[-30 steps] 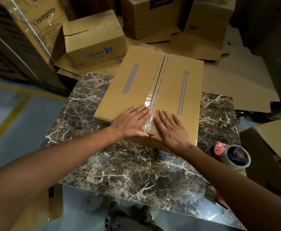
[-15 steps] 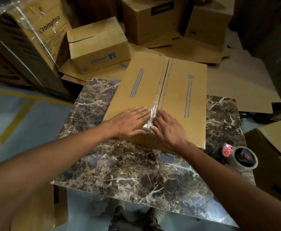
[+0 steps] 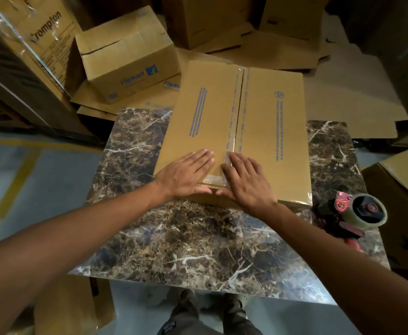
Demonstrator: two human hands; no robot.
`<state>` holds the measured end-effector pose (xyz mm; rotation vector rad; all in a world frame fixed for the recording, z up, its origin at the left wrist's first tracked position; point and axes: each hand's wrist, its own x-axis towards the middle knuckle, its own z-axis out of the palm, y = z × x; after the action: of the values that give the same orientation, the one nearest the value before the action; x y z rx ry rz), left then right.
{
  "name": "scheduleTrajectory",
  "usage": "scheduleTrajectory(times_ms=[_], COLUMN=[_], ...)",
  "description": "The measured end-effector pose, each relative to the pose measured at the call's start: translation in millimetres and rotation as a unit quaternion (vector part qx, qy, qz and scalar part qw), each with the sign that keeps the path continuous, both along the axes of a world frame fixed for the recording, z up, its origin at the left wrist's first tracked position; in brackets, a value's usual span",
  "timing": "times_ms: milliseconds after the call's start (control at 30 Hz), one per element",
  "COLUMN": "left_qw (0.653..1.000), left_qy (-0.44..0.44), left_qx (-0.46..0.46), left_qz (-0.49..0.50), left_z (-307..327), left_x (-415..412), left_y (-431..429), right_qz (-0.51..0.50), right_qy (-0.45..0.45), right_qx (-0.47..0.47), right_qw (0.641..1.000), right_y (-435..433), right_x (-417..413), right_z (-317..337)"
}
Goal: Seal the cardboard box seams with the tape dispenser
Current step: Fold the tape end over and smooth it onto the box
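Marble-look table (image 3: 198,238), brown w/ white veins. Behind it, far left: Flipkart box (image 3: 125,61) on flattened cardboard sheets (image 3: 125,102). Tall Crompton carton (image 3: 36,44) in clear wrap at far left. More flat sheets (image 3: 348,97) spread far right. Grey floor (image 3: 41,184) w/ yellow line (image 3: 12,189).

i see a tan cardboard box (image 3: 265,131) with blue print and a glossy clear tape strip (image 3: 234,117), on a dark brown marble-patterned table (image 3: 186,238) veined white. the tape dispenser (image 3: 352,213) is red and black. yellow lines (image 3: 12,187) cross the grey floor (image 3: 53,189).
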<state>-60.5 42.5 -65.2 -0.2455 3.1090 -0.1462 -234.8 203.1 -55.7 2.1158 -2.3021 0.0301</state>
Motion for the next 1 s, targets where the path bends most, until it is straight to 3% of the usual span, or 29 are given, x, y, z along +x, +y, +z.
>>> scheduleTrajectory(times_ms=[167, 300, 533, 667, 800, 900, 1000], left_qw=[0.996, 0.982, 0.981, 0.968, 0.976, 0.958, 0.93], left_qy=[0.032, 0.067, 0.064, 0.161, 0.174, 0.264, 0.318], left_qx=[0.017, 0.045, 0.097, 0.16, 0.109, 0.081, 0.069], left_qz=[0.082, 0.171, 0.154, 0.109, 0.073, 0.071, 0.17], left_z=[-6, -5, 7, 10, -4, -13, -19], left_x=[8, 12, 16, 21, 25, 25, 27], left_y=[11, 24, 16, -16, -28, -24, -16], right_qz=[-0.004, -0.026, -0.116, -0.196, -0.12, -0.05, -0.026], right_qy=[-0.006, -0.089, -0.18, -0.151, -0.044, 0.0, 0.019], right_qx=[-0.012, -0.043, -0.086, -0.118, -0.087, -0.036, 0.012], right_qw=[1.0, 0.995, 0.973, 0.962, 0.988, 0.998, 0.999], right_y=[-1, -1, -17, -38, -33, -34, -37], right_x=[2, -1, 9, 30, 44, 43, 42], right_z=[1, 4, 14, 18, 8, 7, 4])
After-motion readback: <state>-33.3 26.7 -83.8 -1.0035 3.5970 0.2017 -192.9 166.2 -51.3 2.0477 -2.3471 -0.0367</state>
